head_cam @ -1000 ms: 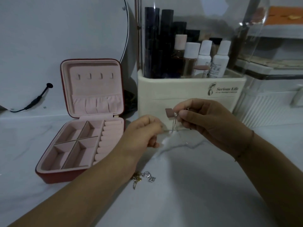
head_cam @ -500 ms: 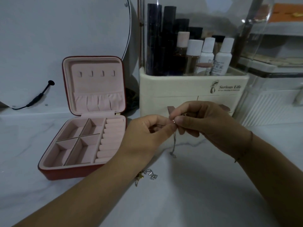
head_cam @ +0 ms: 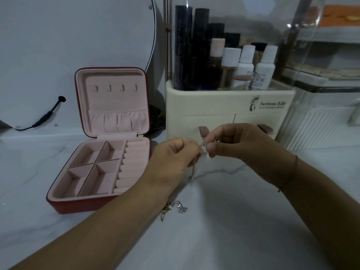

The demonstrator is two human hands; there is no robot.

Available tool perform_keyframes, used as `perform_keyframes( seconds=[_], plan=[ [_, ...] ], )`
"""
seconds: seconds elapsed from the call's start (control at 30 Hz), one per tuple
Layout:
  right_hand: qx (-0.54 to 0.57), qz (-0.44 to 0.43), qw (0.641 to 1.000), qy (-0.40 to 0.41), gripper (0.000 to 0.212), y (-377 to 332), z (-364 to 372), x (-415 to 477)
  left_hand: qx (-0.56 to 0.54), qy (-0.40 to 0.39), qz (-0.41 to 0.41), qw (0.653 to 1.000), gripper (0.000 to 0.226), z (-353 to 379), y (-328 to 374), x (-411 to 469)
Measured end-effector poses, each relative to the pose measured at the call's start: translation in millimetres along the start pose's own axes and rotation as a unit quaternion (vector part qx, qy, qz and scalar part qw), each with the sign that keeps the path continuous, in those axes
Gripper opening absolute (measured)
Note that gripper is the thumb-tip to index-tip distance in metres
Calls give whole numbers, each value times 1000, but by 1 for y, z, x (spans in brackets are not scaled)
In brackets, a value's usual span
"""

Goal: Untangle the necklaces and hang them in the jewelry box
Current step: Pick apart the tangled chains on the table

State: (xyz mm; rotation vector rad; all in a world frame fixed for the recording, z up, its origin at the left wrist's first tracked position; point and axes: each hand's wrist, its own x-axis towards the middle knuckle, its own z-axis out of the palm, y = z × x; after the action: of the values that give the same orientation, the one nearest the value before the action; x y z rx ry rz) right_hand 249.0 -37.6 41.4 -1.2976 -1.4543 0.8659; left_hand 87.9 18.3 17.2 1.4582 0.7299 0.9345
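**Closer together now**

Both hands have moved closer and meet. Now the left hand (head_cam: 175,154) and right hand (head_cam: 239,145) each pinch the thin necklace (head_cam: 192,173), which hangs toward 6 o'clock. At 9 o'clock the jewelry box (head_cam: 81,206) sits open. Pulling hard could tighten a knot.

A single view, worn on the head; wide-angle, it faces forward and down across the bench (head_cam: 243,234); the left hand (head_cam: 175,159) and right hand (head_cam: 240,146) sit close, mid-frame; the box (head_cam: 97,205) lies left, the organizer (head_cam: 214,106) straight ahead, both near.
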Motion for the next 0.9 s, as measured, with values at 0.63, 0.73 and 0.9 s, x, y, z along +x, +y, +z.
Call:
perform_keyframes(
  seconds=[0.63,0.73,0.9],
  plan=[
    [78,7,997,-7,16,1,4,0,-6,-61,9,998,16,2,2,-1],
    [88,10,996,-6,14,1,4,0,-37,-47,8,998,20,1,4,-1],
    [94,9,995,-14,13,2,4,0,-18,-60,39,997,7,-1,3,-1]
  ],
)
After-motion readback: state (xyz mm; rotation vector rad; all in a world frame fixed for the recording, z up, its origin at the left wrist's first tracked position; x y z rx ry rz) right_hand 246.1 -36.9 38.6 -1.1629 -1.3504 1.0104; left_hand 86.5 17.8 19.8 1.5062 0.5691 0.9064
